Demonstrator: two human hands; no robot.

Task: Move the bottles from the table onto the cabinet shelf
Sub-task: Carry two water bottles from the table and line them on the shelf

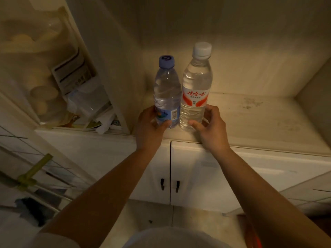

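A: How far along are we w/ the bottles?

B: Judging by how things are sitting, nearly done w/ these two. The blue-cap bottle and the white-cap bottle are both standing upright on the shelf, near its front edge, sides touching or as good as.

A: Anything left?

B: Letting go, prob. nudging them further in from the edge. The table isn't showing in the head view, so I can't tell if more bottles are waiting there.

A: Hands?

B: Both arms are reaching forward & up over the doors below the shelf. The left hand is wrapping the blue-cap bottle low down, at its label, thumb across the front, fingers curling round the far side. The right hand is at the base of the white-cap bottle, thumb touching the front, fingers curving round its right side (a loose hold, looks like it's easing off, but that's a guess).

A: Bottles vs. shelf edge?

B: Close to the edge, left of the shelf's middle, right beside the upright panel. The shelf to the right of them is showing some dark stains.
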